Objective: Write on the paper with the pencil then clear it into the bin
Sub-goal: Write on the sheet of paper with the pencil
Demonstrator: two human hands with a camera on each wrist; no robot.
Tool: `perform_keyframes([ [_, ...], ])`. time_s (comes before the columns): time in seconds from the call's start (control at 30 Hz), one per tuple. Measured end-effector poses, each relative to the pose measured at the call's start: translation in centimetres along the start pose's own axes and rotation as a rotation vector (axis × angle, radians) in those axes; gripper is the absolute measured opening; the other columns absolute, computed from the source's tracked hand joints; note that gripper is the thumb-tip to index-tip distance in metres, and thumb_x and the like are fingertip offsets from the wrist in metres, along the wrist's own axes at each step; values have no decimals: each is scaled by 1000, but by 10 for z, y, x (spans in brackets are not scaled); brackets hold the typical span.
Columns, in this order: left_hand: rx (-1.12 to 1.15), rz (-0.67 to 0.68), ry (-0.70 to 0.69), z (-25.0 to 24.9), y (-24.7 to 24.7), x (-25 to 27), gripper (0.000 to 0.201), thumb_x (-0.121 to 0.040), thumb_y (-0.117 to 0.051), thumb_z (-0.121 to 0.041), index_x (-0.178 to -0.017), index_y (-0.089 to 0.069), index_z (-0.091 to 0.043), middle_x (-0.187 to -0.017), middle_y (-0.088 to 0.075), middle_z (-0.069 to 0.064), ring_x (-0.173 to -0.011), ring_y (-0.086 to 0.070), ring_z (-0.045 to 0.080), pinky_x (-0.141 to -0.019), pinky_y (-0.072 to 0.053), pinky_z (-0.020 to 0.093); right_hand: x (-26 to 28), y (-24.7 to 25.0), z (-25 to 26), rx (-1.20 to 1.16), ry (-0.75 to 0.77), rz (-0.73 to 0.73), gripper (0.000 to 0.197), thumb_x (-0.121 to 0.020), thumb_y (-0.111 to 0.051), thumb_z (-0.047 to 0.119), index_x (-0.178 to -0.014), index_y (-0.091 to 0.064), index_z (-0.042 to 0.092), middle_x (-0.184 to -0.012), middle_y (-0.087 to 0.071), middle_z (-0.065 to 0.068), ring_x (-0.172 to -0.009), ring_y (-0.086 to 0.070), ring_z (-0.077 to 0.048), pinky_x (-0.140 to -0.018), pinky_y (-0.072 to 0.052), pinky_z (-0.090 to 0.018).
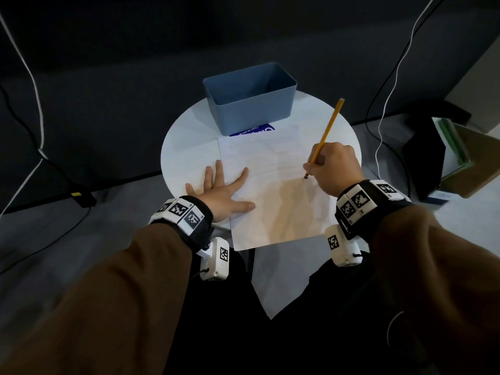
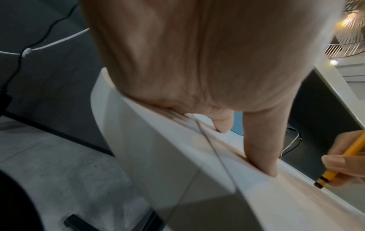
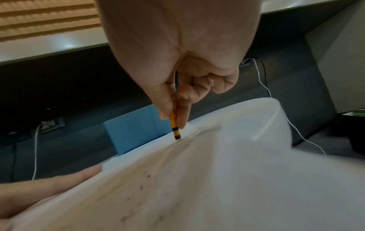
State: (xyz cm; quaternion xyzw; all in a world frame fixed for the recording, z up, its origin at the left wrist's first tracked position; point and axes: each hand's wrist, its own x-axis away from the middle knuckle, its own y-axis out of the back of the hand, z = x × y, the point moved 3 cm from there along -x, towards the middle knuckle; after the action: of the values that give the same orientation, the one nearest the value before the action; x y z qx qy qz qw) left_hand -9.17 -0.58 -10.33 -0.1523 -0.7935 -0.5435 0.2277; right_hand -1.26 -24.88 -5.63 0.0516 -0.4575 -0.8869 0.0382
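Pencil tip on paper; writing illegible.

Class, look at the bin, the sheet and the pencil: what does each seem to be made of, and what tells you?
Bin: probably matte blue plastic; thin, smooth, rigid walls.
Paper: thin white sheet, overhanging the table edge unsupported.
Pencil: likely wood, yellow painted shaft with black bands near its lower end.

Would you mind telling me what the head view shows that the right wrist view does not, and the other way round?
Only the head view shows the open top of the blue bin, the whole round table and the pencil's upper end. Only the right wrist view shows dark specks on the paper and the curled fingers from beneath. Both show the right hand pinching the pencil on the paper, and the left hand flat.
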Motion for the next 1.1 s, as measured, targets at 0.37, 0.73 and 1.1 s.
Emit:
perform_keyframes([
  [0.37,-44,-1,17,-3,1,0,90,-86,-49,-75,-148,14,-60,-157,39,0,-146,33,25,-113,8,70,6,-51,60,-95,206,107,15,-89,-75,22,-77,-67,18,-72,-64,3,-69,-56,-7,-63,-40,-17],
  [0.73,-10,3,10,-3,2,1,91,-86,-53,-73,-147,13,-61,-156,41,-2,-145,35,23,-112,11,70,-7,-42,52,-3,131,111,14,-91,-74,20,-81,-66,17,-78,-63,0,-65,-56,-6,-60,-40,-19],
  [1.1,12,5,4,-1,0,0,88,-86,-53,-73,-145,12,-65,-155,42,-4,-144,37,20,-111,12,70,-10,-7,11,37,44,9,15,-92,-73,22,-82,-67,13,-81,-66,-5,-70,-58,-11,-63,-42,-22],
])
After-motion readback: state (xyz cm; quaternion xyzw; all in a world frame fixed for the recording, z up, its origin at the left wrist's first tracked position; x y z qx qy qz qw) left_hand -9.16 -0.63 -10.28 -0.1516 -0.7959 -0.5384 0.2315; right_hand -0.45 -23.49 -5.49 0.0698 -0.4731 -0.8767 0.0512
